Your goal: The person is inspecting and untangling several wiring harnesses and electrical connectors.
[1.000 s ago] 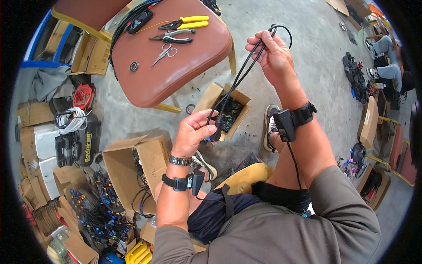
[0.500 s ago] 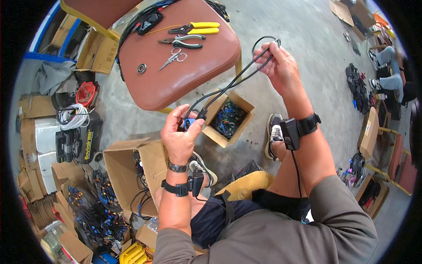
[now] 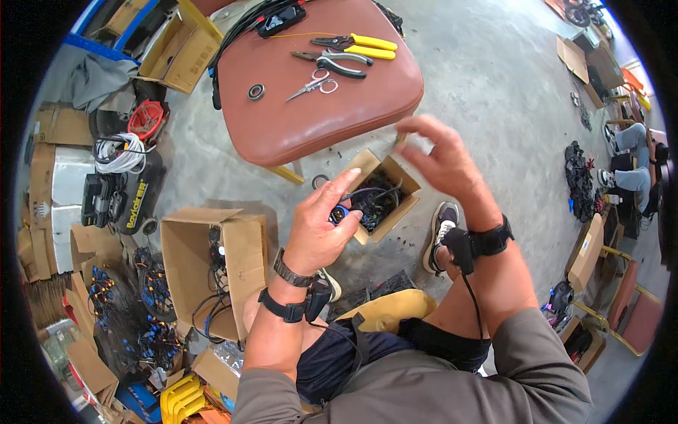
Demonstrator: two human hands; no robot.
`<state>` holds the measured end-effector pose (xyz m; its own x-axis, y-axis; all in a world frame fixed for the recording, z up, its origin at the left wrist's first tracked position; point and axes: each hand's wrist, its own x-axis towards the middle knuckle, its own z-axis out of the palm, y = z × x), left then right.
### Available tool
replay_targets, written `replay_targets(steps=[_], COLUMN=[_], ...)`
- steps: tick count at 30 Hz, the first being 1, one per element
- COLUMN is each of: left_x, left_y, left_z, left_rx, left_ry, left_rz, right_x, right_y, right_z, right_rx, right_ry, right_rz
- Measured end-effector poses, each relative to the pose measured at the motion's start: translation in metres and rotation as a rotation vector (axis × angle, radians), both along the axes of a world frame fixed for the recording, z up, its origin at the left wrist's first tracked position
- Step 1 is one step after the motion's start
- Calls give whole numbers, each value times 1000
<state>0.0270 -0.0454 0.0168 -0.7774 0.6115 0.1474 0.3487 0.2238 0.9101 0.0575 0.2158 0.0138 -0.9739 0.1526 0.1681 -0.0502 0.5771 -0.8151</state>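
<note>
My left hand (image 3: pixel 319 225) is closed on a cable connector (image 3: pixel 340 215) with a blue ring, held between the thumb and the curled fingers, the index finger stretched out. Black cable (image 3: pixel 381 189) shows beside it over a small open cardboard box (image 3: pixel 404 212) holding dark pieces; whether it rests on them I cannot tell. To the right of that box, my right hand (image 3: pixel 441 157) is raised near the chair's front edge. Its fingers are blurred but apart, with no cable in them. Wire strippers (image 3: pixel 364 46), pliers (image 3: pixel 335 63) and scissors (image 3: pixel 312 86) lie on the brown chair seat (image 3: pixel 318 127).
A black ring (image 3: pixel 256 92) and a small black device (image 3: pixel 281 20) also lie on the seat. A larger open carton (image 3: pixel 244 272) stands at the left, with bundles of dark cables (image 3: pixel 134 304) beyond it. Another person's legs (image 3: pixel 628 159) show at the far right.
My right hand has let go of the cable loop and moved down. My left hand has shifted right, over the small box, still holding the connector. The view has shifted slightly.
</note>
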Motion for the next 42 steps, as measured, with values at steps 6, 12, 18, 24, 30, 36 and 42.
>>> replay_targets(steps=[6,12,18,24,30,36,42], left_x=[0,-2,-6,-7,-8,-7,-9], left_y=[-1,-3,-2,-2,-4,-6,-10], left_z=[0,2,-3,-5,-8,-8,-7], left_rx=[-16,10,105,165,201,192,153], left_ry=[-115,-207,-210,-208,-175,-213,-239], left_rz=[3,70,119,173,196,202,183], right_x=[5,2,4,3,4,1,1], right_y=[-44,-45,-45,-45,-40,-35,-34], right_z=[4,10,17,18,18,15,17], right_rx=[-243,-301,-501,-413,-373,-205,-207], right_ry=[-312,-402,-469,-489,-425,-299,-328], right_rz=[450,401,311,224,263,302,318])
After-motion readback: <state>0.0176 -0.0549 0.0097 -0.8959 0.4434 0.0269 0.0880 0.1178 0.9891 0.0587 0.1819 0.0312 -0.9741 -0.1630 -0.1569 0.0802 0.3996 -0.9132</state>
